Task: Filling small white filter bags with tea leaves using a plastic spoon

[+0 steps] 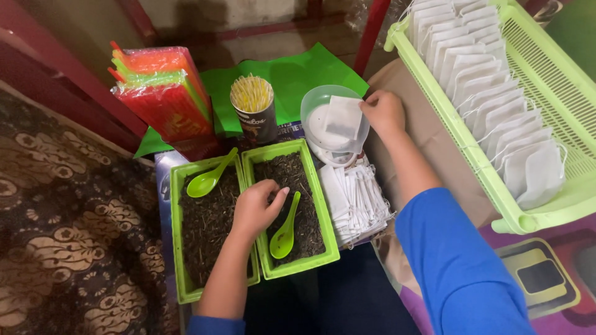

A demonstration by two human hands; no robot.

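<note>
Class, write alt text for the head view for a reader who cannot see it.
The left hand reaches into a green rectangular plastic tray of dark dried leaves beside a green plastic spoon, while the right hand holds a small white paper sachet over a clear plastic bowl.

From my feed I see two bare forearms ending in two bare hands, no gloves, rings, watch or bands on either. The left hand (254,208) has short, unpainted nails; back from its wrist the forearm runs uncovered to a thin edge of bright blue sleeve (214,325) at the bottom of the view. The right hand (383,113) is likewise plain, and behind its forearm a loose blue sleeve (456,260), the same solid blue and softly creased, covers the upper arm without print or cuff buttons.
</note>
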